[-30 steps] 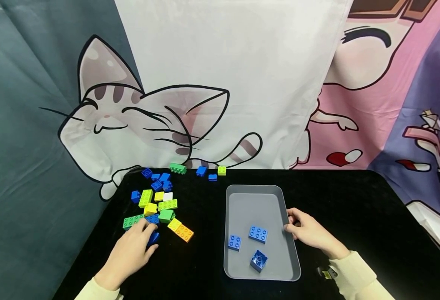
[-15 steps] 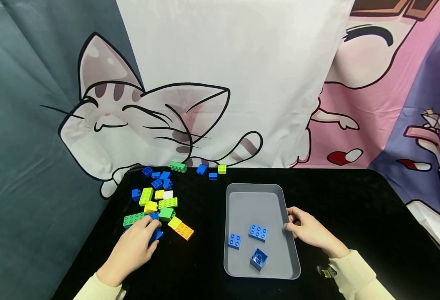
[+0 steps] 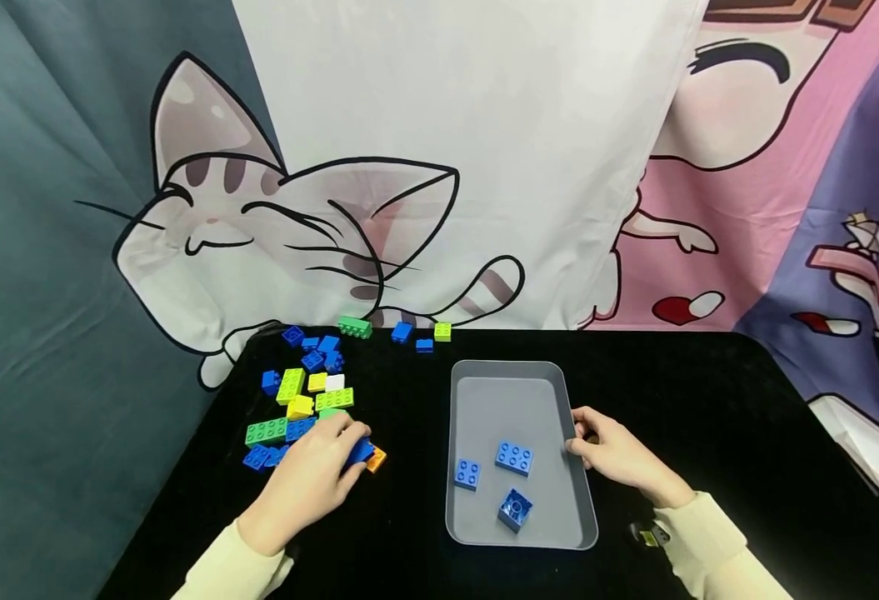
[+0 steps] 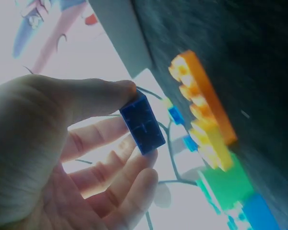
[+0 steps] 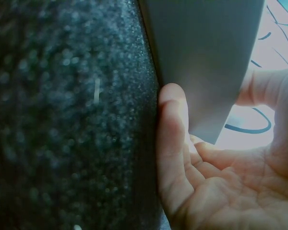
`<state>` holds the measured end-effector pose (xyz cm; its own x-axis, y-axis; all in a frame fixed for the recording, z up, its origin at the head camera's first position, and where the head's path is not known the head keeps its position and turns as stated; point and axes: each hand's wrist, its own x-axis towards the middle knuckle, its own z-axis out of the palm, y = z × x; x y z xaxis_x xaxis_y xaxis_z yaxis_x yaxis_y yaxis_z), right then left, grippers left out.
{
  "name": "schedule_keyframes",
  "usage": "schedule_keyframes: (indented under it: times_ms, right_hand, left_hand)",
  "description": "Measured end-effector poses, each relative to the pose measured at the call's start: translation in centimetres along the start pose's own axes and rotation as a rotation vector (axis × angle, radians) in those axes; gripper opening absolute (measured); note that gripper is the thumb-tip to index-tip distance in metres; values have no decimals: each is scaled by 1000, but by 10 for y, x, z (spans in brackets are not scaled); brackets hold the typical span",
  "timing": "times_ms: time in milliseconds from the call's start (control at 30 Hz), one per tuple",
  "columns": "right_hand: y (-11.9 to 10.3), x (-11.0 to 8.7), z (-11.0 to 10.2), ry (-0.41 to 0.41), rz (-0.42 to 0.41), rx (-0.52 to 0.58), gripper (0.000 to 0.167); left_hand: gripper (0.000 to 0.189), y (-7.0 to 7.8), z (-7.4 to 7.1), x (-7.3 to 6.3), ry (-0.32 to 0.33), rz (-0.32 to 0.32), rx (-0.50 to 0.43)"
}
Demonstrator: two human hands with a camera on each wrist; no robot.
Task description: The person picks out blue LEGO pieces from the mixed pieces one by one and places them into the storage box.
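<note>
The left hand point(image 3: 307, 475) pinches a blue building brick point(image 4: 143, 125) between thumb and fingers, left of the grey tray point(image 3: 510, 404), whose right side the right hand point(image 3: 621, 454) grips, presumably to steady it.

Your right hand point(image 5: 221, 189) fills the lower right, palm facing the camera. You hold the grey tray point(image 5: 206, 52) between thumb and fingers: thumb on its right side, one finger stretched up along its left edge, the others bent below its lower end. Left: dark speckled cloth point(image 5: 57, 124), one short pale fleck point(image 5: 96, 91). Right: white backdrop point(image 5: 271, 52), black curved lines, overexposed.
</note>
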<state>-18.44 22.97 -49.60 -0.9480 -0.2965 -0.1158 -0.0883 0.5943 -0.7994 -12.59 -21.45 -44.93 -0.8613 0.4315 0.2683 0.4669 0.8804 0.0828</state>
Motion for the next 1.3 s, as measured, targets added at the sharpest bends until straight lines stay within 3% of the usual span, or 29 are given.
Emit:
schedule_keyframes:
  times_ms: [267,533,800,1033,1133,1300]
  right_hand:
    - [0,0,0,8,-3,-15,31]
    - [-3,0,0,7,-4,-8,30]
    - [-2,0,0,12,-1,-9,30]
    - [-1,0,1,17,-4,1,30]
    - [0,0,1,14,-8,1,30]
    - [0,0,1,13,-12,10,30]
  left_hand:
    - [39,31,0,26,50,130,7]
    - [36,66,3,50,30,211,10]
    - [37,95,6,62,-10,271,-13]
    - [35,111,9,69,-17,319,-18]
    - [45,115,10,69,-44,322,-20]
    - [83,114,11,64,-120,292,-42]
